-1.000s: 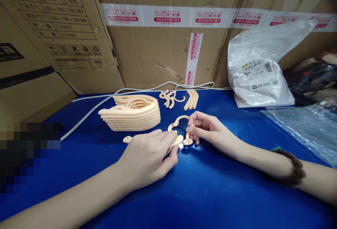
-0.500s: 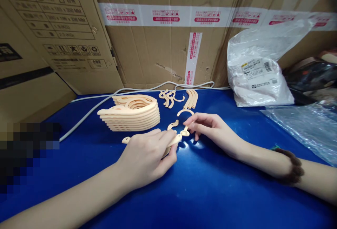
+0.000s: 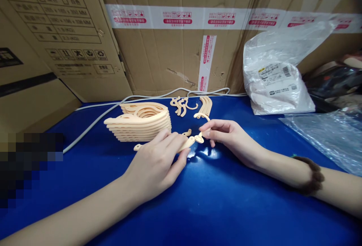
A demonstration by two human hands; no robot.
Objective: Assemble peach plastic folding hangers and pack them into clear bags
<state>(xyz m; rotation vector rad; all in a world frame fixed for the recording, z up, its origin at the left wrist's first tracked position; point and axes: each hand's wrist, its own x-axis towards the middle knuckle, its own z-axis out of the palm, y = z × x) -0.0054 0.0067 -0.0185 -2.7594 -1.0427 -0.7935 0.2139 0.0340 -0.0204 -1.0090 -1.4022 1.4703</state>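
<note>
My left hand [image 3: 158, 159] is closed around a cream plastic hanger arm [image 3: 188, 144], palm down. One end of the arm shows past my thumb, and a pale end with a hole shows on the other side of the hand. Between the thumb and fingers of my right hand [image 3: 223, 133] is a cream hanger hook [image 3: 199, 139], its round base close to the arm's tip; whether they touch I cannot tell. The hook's curve rises behind my fingertips. Just beyond lies a small curved cream piece [image 3: 187, 132], partly hidden by my left hand.
A stack of cream hanger parts [image 3: 138, 127] stands left of centre on the blue tabletop [image 3: 215, 208]. Farther back lie loose hooks [image 3: 181, 106] and curved strips [image 3: 206, 106]. A white cable [image 3: 98, 118] runs behind, before cardboard boxes [image 3: 158, 54]. A plastic bag [image 3: 278, 76] stands at right.
My right hand has turned the hook slightly, lifting its curve away from me. My left hand has shifted a little with the arm, now covering more of the small curved piece.
</note>
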